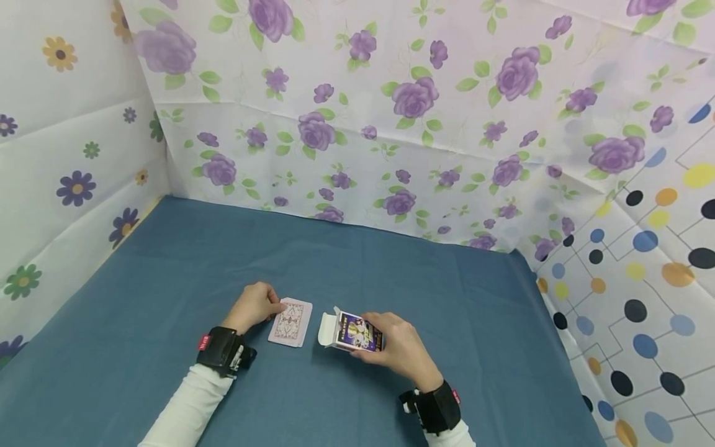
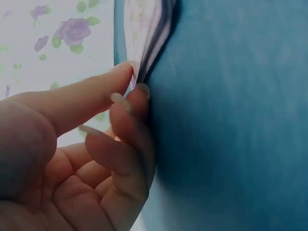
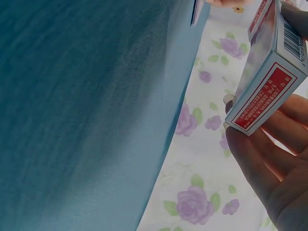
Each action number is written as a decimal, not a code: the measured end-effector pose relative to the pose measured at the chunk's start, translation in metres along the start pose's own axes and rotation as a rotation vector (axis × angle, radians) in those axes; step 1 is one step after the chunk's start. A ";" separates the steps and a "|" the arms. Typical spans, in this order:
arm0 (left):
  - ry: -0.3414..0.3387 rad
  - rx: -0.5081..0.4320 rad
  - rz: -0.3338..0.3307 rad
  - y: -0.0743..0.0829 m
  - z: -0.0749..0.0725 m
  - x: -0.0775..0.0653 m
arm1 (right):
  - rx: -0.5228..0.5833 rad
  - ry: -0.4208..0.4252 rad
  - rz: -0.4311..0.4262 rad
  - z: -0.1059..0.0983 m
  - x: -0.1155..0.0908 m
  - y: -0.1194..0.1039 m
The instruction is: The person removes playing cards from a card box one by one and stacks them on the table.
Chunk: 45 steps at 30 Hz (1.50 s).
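Observation:
In the head view a stack of playing cards (image 1: 290,321) with a reddish back pattern is at the middle of the blue cloth. My left hand (image 1: 257,308) pinches its upper left corner between thumb and finger; the left wrist view shows the cards (image 2: 144,33) edge-on, slightly fanned apart. To the right, my right hand (image 1: 399,344) grips a card box (image 1: 357,332) with a dark purple printed face, its white end flap (image 1: 328,329) open toward the cards. The right wrist view shows the closed end of the box (image 3: 262,98), with a red label, between thumb and fingers.
A blue cloth (image 1: 357,267) covers the table. Behind it hangs a white sheet (image 1: 357,124) with purple flowers. A flower-print sheet (image 1: 56,155) stands at the left and a dotted one (image 1: 642,279) at the right.

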<state>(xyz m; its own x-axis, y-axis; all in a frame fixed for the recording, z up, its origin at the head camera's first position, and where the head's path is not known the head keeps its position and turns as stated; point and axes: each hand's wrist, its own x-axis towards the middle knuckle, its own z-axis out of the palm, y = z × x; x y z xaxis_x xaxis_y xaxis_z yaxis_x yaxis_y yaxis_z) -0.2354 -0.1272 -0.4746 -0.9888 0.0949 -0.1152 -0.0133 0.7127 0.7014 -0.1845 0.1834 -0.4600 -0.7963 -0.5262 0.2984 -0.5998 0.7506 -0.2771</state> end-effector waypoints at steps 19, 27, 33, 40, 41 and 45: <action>-0.255 -0.184 0.350 0.077 0.018 -0.034 | -0.016 0.049 -0.069 -0.015 0.008 -0.010; -0.309 -0.255 0.300 0.072 0.019 -0.033 | 0.016 0.056 -0.081 -0.017 0.007 -0.014; -0.411 -0.367 0.239 0.066 0.012 -0.029 | 0.009 0.051 -0.076 -0.016 0.007 -0.012; -0.483 -0.409 0.256 0.057 0.007 -0.020 | 0.006 0.057 -0.070 -0.015 0.007 -0.009; -0.493 -0.418 0.264 0.056 0.006 -0.019 | 0.005 0.056 -0.069 -0.015 0.007 -0.009; -0.530 -0.470 0.246 0.050 0.002 -0.018 | -0.011 0.053 -0.062 -0.014 0.007 -0.007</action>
<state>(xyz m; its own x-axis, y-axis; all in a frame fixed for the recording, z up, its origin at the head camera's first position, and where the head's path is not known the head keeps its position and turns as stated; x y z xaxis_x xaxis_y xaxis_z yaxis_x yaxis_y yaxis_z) -0.2181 -0.0920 -0.4384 -0.7690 0.6197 -0.1567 0.0188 0.2669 0.9635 -0.1849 0.1804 -0.4436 -0.7524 -0.5500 0.3626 -0.6466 0.7216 -0.2471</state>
